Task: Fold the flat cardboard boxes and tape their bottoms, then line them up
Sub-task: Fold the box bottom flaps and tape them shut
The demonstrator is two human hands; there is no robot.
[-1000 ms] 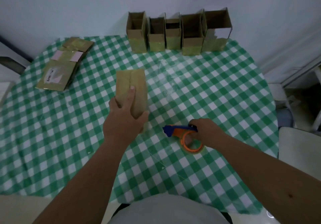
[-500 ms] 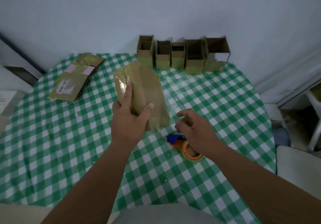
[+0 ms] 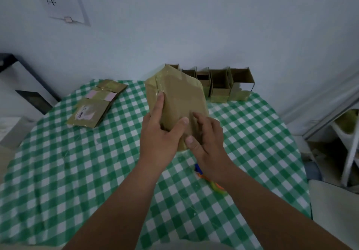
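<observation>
Tilting away, the box (image 3: 180,102) sits lengthwise in both hands (image 3: 158,140).

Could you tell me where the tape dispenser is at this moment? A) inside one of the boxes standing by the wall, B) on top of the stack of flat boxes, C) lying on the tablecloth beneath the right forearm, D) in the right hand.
C: the tape dispenser lies on the tablecloth, partly hidden under the right forearm, while both the right hand and the left hand are on the cardboard box.
</observation>
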